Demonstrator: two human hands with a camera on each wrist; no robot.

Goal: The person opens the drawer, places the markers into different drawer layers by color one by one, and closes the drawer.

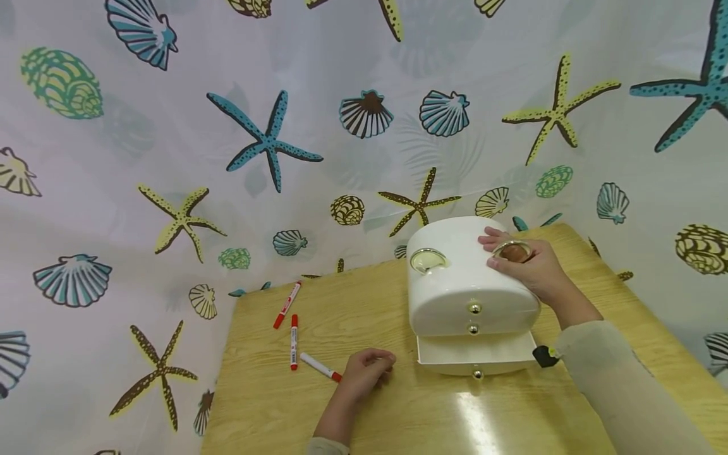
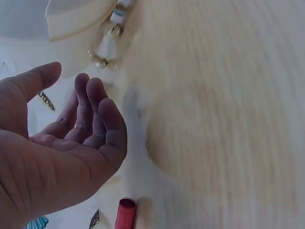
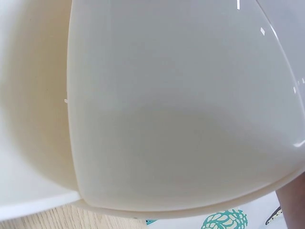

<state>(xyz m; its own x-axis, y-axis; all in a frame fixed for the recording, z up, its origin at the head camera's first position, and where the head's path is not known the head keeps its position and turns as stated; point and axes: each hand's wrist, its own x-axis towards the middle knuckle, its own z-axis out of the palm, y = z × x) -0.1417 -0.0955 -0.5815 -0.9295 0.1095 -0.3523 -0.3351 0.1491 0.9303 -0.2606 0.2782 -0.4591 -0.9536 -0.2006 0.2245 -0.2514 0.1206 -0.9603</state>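
Observation:
A white storage box (image 1: pixel 461 278) with a rounded top, gold ring handles and gold knobs stands on the table; its bottom drawer (image 1: pixel 474 351) is pulled out. My right hand (image 1: pixel 526 259) rests on the box's right side at the gold ring handle (image 1: pixel 514 245), fingers stretched over the top and thumb below. In the right wrist view the box's glossy front (image 3: pixel 181 109) fills most of the frame, beside the drawer's inside (image 3: pixel 33 109). My left hand (image 1: pixel 366 373) holds nothing, its fingers loosely bent, between the box and a white marker with a red cap (image 1: pixel 321 367).
Two more red-and-white markers (image 1: pixel 294 342) lie on the wooden table (image 1: pixel 256 392) at the left. A small black object (image 1: pixel 545 356) shows beside the drawer's right corner, near my sleeve. A curtain (image 1: pixel 318 202) printed with shells and starfish hangs behind the table.

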